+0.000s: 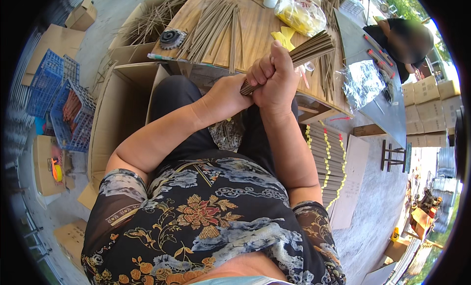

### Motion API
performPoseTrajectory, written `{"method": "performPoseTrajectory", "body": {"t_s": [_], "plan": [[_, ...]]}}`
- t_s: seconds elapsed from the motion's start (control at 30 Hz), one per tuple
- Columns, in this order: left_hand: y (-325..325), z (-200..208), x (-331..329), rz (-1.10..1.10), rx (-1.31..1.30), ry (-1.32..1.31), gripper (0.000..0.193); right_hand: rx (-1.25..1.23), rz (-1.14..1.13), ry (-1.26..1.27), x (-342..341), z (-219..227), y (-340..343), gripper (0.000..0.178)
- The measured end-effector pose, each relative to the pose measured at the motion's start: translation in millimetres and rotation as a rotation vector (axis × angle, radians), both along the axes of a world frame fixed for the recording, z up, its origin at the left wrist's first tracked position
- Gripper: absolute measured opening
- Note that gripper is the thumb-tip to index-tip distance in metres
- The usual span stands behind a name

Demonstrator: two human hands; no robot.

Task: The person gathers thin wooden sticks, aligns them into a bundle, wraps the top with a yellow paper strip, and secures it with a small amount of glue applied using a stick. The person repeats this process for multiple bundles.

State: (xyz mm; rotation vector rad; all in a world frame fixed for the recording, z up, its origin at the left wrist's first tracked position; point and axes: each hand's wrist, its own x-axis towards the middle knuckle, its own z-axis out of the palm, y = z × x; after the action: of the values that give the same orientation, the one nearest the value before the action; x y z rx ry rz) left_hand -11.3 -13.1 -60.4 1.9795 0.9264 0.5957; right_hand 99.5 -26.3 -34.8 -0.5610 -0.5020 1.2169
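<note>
A bundle of thin brown incense sticks (pixel 314 48) slants up and to the right over the table's near edge. My right hand (pixel 275 79) is closed around it, with the thumb pointing up and the fingers curled. At the bundle's lower end my left hand (pixel 228 94) presses up against the right one and grips the sticks, its fingers mostly hidden. Loose incense sticks (pixel 213 32) lie fanned out on the wooden table (pixel 255 27) just beyond my hands. More sticks (pixel 327 71) lie to the right of the bundle.
An open cardboard box (pixel 120 108) stands at my left. Behind it, another box holds a heap of sticks (pixel 149 20). A black round gear-like thing (pixel 171 38) and a plastic bag (pixel 301 12) sit on the table. Tied bundles (pixel 326 157) lie below right. A person (pixel 400 44) works at far right.
</note>
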Motion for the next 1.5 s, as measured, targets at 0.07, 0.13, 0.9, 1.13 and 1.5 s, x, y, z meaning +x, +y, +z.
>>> {"method": "performPoseTrajectory", "body": {"t_s": [0.07, 0.13, 0.9, 1.13, 1.5], "plan": [[0, 4, 2, 0.021, 0.025, 0.019, 0.019, -0.011, -0.033, 0.006, 2, 0, 4, 0.030], [2, 7, 3, 0.039, 0.122, 0.067, 0.019, -0.014, -0.082, -0.011, 1, 2, 5, 0.030], [3, -8, 6, 0.108, 0.005, -0.040, 0.029, -0.069, -0.037, -0.111, 1, -2, 11, 0.029], [0, -4, -18, -0.038, -0.649, -0.345, 0.020, -0.094, 0.075, -0.028, 2, -3, 18, 0.030], [12, -13, -30, -0.159, -0.824, -0.496, 0.042, -0.068, 0.158, -0.002, -3, -7, 29, 0.032]]}}
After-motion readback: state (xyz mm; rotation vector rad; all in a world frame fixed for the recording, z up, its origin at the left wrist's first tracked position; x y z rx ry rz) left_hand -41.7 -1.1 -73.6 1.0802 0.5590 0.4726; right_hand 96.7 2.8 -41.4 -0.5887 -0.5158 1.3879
